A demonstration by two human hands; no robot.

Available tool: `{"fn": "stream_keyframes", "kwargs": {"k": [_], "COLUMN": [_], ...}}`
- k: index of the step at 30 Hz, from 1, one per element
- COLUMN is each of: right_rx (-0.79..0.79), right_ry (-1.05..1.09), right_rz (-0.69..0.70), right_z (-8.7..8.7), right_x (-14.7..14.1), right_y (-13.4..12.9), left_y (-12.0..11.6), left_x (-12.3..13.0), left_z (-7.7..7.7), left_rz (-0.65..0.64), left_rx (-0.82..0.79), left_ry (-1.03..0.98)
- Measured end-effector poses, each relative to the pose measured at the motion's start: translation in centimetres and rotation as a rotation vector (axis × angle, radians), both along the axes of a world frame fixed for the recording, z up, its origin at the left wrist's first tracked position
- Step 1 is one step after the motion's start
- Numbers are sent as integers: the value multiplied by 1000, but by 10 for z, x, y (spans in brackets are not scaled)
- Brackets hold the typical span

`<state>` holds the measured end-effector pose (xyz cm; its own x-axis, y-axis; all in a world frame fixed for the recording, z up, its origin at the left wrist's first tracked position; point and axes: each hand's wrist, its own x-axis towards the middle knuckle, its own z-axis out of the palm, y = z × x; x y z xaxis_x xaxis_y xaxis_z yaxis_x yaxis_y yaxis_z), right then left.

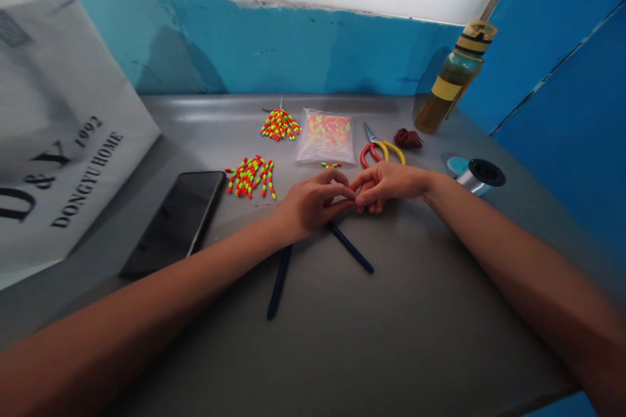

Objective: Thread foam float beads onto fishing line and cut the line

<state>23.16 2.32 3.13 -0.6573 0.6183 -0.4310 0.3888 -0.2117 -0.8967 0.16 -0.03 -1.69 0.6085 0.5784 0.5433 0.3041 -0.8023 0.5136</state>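
Note:
My left hand (317,199) and my right hand (386,184) meet fingertip to fingertip above the grey table. Thumb and fingers are pinched on both; whatever lies between them is too small or hidden to make out. Two dark blue rods (352,249), perhaps handles of one tool, stick out from under my left hand and wrist. Just beyond the fingers lie a few red and yellow-green beads (331,165). A loose pile of similar beads (249,176) is left of my left hand, and a bunched cluster (280,125) sits farther back. A clear bag (325,155) holds more of them.
Scissors (374,143) with red and yellow handles lie behind my right hand, beside a dark red bundle (408,138). A spool (484,174) and a tilted-looking bottle (445,91) stand at right. On the left are a black phone (176,221) and a large white bag (73,111).

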Motion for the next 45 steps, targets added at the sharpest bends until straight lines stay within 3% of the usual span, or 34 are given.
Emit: {"fn": "stream_keyframes", "kwargs": {"k": [6, 16, 29, 35, 38, 41, 45], "right_rx": [-42, -53, 11, -21, -44, -35, -19], "right_ry": [-5, -44, 32, 4, -26, -45, -34], "right_rz": [16, 75, -44, 26, 82, 72, 48], "right_z": [2, 6, 1, 5, 8, 9, 10], "right_x": [1, 5, -1, 1, 1, 0, -2], "right_y": [2, 2, -1, -1, 0, -1, -3], "left_y": [-3, -4, -4, -3, -2, 1, 0], "left_x": [0, 0, 0, 0, 0, 1, 0], "left_z": [6, 18, 13, 11, 11, 11, 13], "left_rz": [48, 299, 88, 79, 151, 231, 218], "left_rx": [8, -111, -110, -92, -106, -126, -142], "left_ry": [-57, -270, -164, -141, -204, -262, -250]}}
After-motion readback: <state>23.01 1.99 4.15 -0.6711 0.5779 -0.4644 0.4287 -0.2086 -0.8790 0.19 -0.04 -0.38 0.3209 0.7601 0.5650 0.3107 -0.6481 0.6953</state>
